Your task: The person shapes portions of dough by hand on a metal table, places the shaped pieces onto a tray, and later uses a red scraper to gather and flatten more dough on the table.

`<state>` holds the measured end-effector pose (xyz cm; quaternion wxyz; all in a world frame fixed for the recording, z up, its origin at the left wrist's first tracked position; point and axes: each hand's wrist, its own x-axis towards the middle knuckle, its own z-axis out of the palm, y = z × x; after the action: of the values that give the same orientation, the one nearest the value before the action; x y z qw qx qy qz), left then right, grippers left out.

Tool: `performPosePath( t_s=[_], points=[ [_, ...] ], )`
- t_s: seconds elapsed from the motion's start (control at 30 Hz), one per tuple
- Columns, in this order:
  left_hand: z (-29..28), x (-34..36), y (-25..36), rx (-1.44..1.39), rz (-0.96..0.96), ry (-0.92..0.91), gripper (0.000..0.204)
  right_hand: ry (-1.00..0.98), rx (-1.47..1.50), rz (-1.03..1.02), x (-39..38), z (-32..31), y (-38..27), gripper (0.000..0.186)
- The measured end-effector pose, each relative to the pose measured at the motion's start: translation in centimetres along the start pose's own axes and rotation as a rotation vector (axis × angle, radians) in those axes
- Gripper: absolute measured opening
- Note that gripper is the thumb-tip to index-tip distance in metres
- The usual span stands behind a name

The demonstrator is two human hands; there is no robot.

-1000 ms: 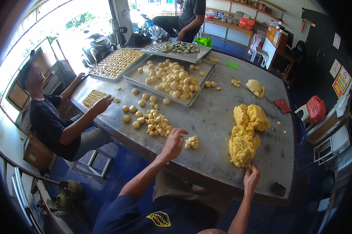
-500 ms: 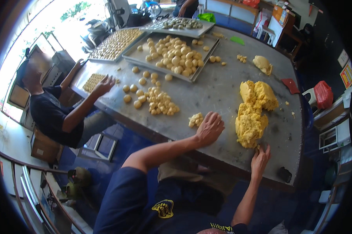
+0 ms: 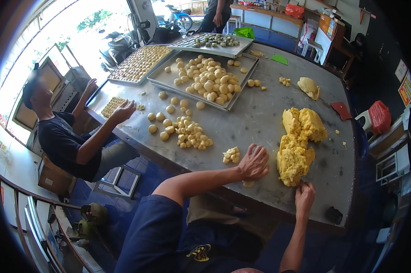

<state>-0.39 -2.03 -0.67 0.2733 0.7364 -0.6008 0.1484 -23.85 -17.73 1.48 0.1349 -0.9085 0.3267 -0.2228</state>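
Counts one yellow dough heap (image 3: 295, 160), one red scraper (image 3: 341, 110) on counter (image 3: 255, 120); arches left hand (image 3: 254, 163), loosely spread; bends right hand (image 3: 305, 195) against heap, grip uncertain.

You're working in a small bakery workshop: dough balls (image 3: 214, 82) are lying heaped in a baking tray (image 3: 162, 78) on the wide metal worktable (image 3: 246, 123), yellow dough (image 3: 295, 159) is sitting nearby, and a scooter (image 3: 116, 47) is standing by the open front (image 3: 80, 27).

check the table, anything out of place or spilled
Small crumbs lie astray, apart from the yellow dough, to its right. A dark lump sits by the near right corner of the table, looking nothing like dough; I can't tell what it is.
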Motion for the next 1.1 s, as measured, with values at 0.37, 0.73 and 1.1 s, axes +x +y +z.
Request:
performPosePath(
  t_s=[0.37,0.73,1.1],
  points=[
    [-2.6,-4.7,3.7,0.294,-0.148,-0.048,0.032,0.018,-0.06,0.063,-3.4,-0.7,0.6,0.039],
    [-4.6,-6.8,6.0,-0.73,-0.78,0.098,0.02,-0.154,0.154,0.056,-4.2,-2.4,1.4,0.043],
    [-3.9,-4.3,9.3,-1.166,-0.798,0.116,0.031,0.04,0.425,-0.079,-3.6,2.5,-10.8,0.03]
  ],
)
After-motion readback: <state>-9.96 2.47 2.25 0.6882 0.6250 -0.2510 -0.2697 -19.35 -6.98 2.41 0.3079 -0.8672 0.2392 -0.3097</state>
